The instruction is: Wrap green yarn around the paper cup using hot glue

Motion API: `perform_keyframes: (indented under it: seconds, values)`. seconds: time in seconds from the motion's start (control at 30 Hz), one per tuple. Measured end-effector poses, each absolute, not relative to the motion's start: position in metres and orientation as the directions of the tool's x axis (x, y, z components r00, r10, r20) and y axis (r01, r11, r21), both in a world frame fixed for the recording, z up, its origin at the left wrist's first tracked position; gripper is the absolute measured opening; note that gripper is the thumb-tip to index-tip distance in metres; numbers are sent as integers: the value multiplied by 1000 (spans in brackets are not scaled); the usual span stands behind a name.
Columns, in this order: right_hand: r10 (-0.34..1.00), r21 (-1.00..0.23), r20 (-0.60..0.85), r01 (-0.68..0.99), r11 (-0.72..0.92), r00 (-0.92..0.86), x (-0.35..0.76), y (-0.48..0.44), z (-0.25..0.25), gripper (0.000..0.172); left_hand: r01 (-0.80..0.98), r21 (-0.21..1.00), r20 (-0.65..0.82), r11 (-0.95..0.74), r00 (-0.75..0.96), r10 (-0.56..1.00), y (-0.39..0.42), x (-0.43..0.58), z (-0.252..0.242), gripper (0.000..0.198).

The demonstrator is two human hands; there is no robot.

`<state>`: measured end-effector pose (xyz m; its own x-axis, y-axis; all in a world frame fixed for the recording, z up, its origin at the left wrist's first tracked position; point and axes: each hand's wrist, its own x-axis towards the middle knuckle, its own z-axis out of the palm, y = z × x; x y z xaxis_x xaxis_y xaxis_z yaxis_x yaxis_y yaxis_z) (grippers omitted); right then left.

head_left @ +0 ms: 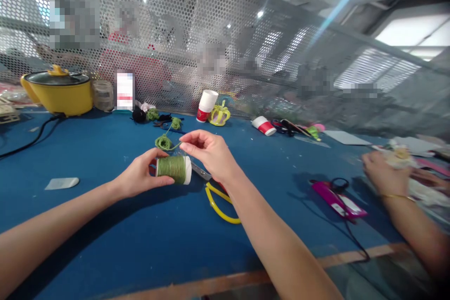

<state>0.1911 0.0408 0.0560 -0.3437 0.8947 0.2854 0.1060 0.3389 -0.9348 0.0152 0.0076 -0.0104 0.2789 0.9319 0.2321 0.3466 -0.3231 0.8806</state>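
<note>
My left hand (pixel 138 176) grips a spool of green twine (pixel 173 169), held on its side just above the blue table (pixel 105 225). My right hand (pixel 211 152) is right of the spool, its fingertips pinched on the loose end of the green twine. From that pinch the strand runs back to a small coil of green twine (pixel 163 142) lying on the table behind the spool. Yellow-handled scissors (pixel 218 199) lie on the table under my right wrist.
A yellow electric pot (pixel 58 91) with a black cord stands far left. Red-and-white paper cups (pixel 206 105) and a tipped cup (pixel 264 125) sit by the perforated screen (pixel 211 33). A pink glue gun (pixel 337 199) lies right; another person's hand (pixel 381 173) works at the far right.
</note>
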Motion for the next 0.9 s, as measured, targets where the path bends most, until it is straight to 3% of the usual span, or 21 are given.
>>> perform_keyframes:
  seconds: [0.37, 0.9]
  values:
    - [928, -951, 233, 130, 280, -291, 196, 54, 42, 14, 357, 782, 408, -511, 327, 852, 6, 15, -8, 46]
    - [970, -983, 93, 137, 126, -224, 194, 47, 38, 14, 395, 643, 541, -656, 373, 754, 5, 14, -9, 44]
